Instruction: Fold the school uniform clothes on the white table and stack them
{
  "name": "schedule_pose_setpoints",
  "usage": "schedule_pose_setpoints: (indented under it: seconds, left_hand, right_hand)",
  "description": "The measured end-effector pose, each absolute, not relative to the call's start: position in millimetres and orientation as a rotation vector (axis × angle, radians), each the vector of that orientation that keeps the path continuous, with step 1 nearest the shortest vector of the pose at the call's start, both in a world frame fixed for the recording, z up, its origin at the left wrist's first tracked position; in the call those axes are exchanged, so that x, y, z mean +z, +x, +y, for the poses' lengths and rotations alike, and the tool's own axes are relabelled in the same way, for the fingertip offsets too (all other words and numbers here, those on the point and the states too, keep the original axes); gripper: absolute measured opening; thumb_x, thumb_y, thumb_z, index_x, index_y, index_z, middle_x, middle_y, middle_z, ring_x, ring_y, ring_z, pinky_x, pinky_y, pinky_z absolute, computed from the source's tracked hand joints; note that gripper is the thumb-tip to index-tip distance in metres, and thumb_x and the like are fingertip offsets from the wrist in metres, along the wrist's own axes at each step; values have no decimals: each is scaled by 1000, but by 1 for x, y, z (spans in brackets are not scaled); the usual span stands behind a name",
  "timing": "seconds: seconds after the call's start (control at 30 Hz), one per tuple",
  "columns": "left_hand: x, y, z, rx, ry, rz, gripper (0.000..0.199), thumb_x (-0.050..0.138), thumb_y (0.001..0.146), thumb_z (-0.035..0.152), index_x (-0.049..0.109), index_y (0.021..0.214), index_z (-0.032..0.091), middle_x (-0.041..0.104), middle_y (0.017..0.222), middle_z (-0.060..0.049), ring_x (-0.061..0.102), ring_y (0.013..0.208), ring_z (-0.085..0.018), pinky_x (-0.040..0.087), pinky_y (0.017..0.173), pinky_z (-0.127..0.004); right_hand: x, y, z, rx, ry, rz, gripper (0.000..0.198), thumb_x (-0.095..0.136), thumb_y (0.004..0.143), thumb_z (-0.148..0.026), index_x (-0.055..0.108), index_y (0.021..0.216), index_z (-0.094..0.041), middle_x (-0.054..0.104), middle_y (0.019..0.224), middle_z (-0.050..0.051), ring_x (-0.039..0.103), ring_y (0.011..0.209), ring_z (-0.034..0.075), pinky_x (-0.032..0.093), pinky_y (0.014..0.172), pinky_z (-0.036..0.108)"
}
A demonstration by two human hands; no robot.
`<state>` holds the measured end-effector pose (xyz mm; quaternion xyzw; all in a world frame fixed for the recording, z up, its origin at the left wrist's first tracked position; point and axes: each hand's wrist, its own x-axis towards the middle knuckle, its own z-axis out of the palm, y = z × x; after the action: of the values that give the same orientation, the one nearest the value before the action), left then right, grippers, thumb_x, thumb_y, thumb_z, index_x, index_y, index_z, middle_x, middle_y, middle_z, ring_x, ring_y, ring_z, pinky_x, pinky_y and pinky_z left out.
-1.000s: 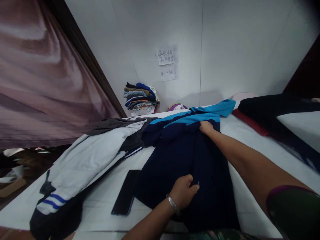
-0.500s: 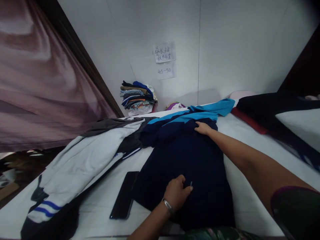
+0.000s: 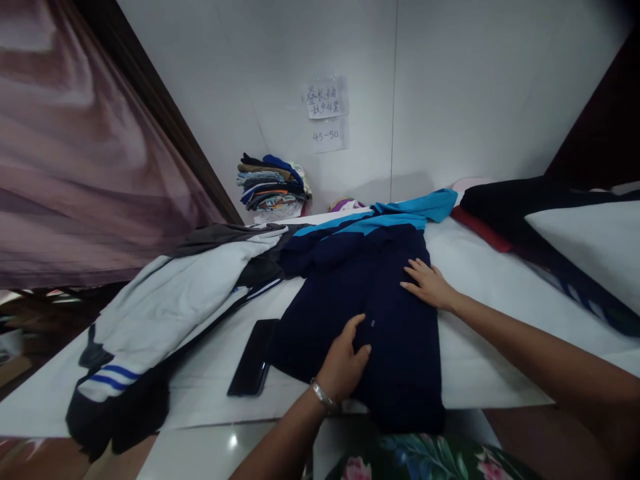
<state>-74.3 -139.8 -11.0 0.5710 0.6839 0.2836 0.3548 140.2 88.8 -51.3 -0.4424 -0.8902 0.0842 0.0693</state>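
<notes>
A navy jacket [image 3: 405, 367] with bright blue panels at its far end lies spread on the white table [image 3: 490, 373], its near end hanging at the front edge. My left hand [image 3: 344, 363], with a silver bracelet at the wrist, rests over the lower middle of the jacket, thumb and forefinger apart. Just beyond its fingertips shows a small pale zip pull [image 3: 373, 323]. On the jacket's right side my right hand [image 3: 429, 285] lies flat with fingers spread. Neither hand grips the fabric.
Left of the jacket lies a black phone [image 3: 253, 357], then a white and dark jacket [image 3: 185, 300] with blue cuff stripes. A folded clothes pile [image 3: 274, 183] stands by the wall. Black, red and white garments [image 3: 530, 200] lie to the right. Handwritten paper signs [image 3: 327, 113] hang above.
My right hand has let go of the fabric near the blue panel, come closer and flattened out. My left hand has opened away from the zip pull. The view has shifted slightly.
</notes>
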Motion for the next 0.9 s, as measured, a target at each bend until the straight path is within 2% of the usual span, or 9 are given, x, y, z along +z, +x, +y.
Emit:
schedule_pose_setpoints:
  seconds: [0.17,0.27,0.37,0.47,0.6,0.73,0.9]
  left_hand:
    - [-9,-93,-136,361,1538,1970,56,59,80,23,48,135,21,68,101,-7,64,98,-24,47,88,-34]
    - [-3,-89,-141,176,1683,2191,47,59,82,29,54,129,21,66,109,-10,64,99,-26,49,86,-38]
    - [6,-73,-143,296,1942,2274,41,55,86,27,55,126,20,60,123,-11,59,111,-26,49,93,-40]
    - [1,-52,-139,470,2254,2000,50,52,89,36,47,135,19,49,141,-11,42,132,-26,35,110,-46]
    - [-29,-45,-128,277,2295,1809,73,45,87,59,38,144,13,33,152,-15,24,142,-30,23,115,-53]
    - [-51,-54,-124,217,2269,1789,78,38,88,64,32,147,14,26,155,-13,18,144,-29,18,117,-52]
    - [-46,-54,-128,231,2196,1785,79,43,86,65,33,147,16,25,155,-12,18,144,-29,16,117,-52]
  right_hand:
    - [-52,143,66,413,-1226,-2810,66,35,90,-58,41,143,-19,31,152,14,23,142,31,19,111,56]
    - [-45,138,62,442,-1237,-2768,73,35,89,-63,39,145,-17,28,154,14,19,142,33,17,112,56]
    - [-41,128,57,375,-1121,-2719,74,32,89,-64,36,147,-19,23,156,12,13,144,30,13,114,54]
    - [-47,118,51,397,-1103,-2793,72,33,90,-61,35,147,-17,21,156,13,13,144,29,13,114,53]
    - [-56,115,50,482,-1115,-2821,69,34,91,-59,33,148,-19,20,156,12,14,144,28,12,114,53]
    - [-47,121,59,570,-1088,-2778,69,34,91,-59,33,148,-20,20,156,13,15,144,28,14,114,52]
    - [-43,123,90,311,-1133,-2651,67,32,92,-59,36,147,-20,20,156,12,11,145,29,13,113,54]
